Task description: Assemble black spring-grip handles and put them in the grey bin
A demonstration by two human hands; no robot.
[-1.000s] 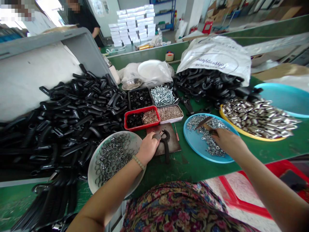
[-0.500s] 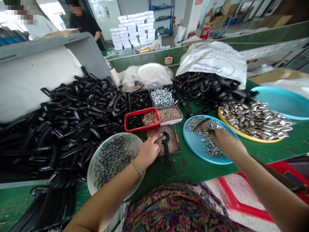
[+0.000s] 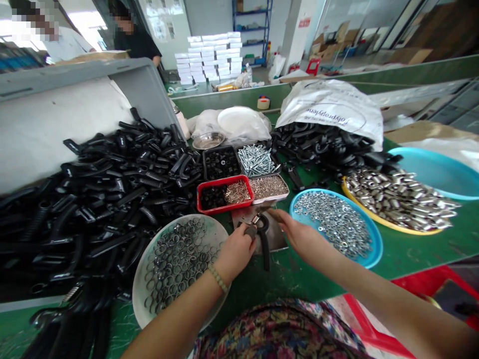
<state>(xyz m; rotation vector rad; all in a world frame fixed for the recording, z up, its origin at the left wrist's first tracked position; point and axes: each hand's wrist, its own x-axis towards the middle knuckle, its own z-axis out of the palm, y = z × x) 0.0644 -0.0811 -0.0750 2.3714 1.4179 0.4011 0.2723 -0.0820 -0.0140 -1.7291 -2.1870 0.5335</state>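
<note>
My left hand (image 3: 237, 249), with a bead bracelet at the wrist, is closed on a small shiny metal fitting (image 3: 256, 219) above a steel plate (image 3: 279, 242). Beside its fingertips is a black ring-ended clamp part (image 3: 264, 247), its tail pointing towards me; whether the two pieces are joined I cannot tell. Just to the right, my right hand (image 3: 294, 229) is closed round a brown tool like a small hammer (image 3: 275, 214), mostly hidden by the fingers and blurred. The tool is close to the metal fitting; contact cannot be made out.
Metal rings fill a white bowl (image 3: 140, 294) at left. A blue tray (image 3: 377, 249) of nuts and a yellow tray (image 3: 422, 232) of metal sleeves stand right. Behind are a red box (image 3: 224, 208) and a box of screws (image 3: 258, 159). Black handles (image 3: 112, 189) heap left. Two people stand beyond.
My right hand has moved left with the brown tool, from over the blue tray of nuts to beside my left hand. The left hand keeps its hold on the metal fitting.
</note>
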